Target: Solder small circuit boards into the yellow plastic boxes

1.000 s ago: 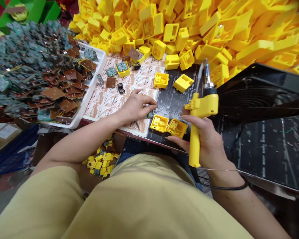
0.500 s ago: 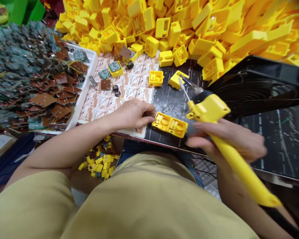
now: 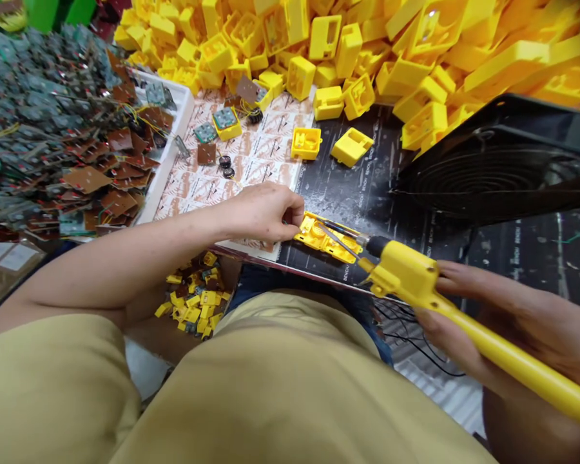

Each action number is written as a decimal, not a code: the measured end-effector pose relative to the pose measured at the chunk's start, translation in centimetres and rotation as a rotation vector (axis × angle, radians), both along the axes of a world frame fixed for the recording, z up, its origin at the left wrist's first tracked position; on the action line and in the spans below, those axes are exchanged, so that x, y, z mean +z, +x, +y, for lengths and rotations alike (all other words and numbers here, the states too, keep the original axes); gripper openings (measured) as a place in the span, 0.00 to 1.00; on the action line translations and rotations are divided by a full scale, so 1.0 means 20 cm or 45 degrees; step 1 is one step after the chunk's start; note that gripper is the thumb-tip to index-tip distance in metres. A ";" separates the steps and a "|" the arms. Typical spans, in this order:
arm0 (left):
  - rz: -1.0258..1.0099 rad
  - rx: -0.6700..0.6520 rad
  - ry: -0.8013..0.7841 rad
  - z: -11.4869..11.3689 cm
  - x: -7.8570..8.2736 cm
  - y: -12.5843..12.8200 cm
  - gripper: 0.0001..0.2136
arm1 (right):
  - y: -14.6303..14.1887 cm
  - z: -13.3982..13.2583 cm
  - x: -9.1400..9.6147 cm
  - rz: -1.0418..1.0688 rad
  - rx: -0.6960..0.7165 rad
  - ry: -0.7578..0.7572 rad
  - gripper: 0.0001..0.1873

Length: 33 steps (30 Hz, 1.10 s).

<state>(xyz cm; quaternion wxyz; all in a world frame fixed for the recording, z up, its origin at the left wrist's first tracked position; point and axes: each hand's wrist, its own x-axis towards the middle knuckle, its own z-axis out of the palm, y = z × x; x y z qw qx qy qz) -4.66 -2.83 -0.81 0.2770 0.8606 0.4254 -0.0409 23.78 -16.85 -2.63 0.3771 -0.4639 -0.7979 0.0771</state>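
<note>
My left hand is closed in a pinch at the left end of an opened yellow plastic casing, which lies on the dark board near the front edge. In my right hand is a yellow soldering gun, its handle slanting down to the right. The soldering gun's dark tip and the thin feed tube below it reach over the inside of the casing. Whether the tip touches the casing I cannot tell.
A big heap of yellow casings fills the back. On the left, a white tray is piled with circuit boards. A black fan stands at right. Loose casings lie behind my hands; a box below holds more yellow parts.
The soldering gun has swung down and forward, so its tip has come from behind the casing to over it. My right hand has moved right and down; my left hand stays by the casing.
</note>
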 end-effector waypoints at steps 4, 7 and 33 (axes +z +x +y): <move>0.158 0.019 -0.006 0.00 0.02 0.03 0.06 | -0.06 0.05 0.03 0.026 0.270 0.029 0.27; 0.200 -0.017 0.038 0.01 0.03 0.04 0.06 | -0.09 0.08 0.07 -0.031 0.353 0.052 0.18; 0.308 -0.143 0.063 0.04 0.07 0.06 0.06 | -0.04 0.09 0.09 -0.078 0.302 0.015 0.11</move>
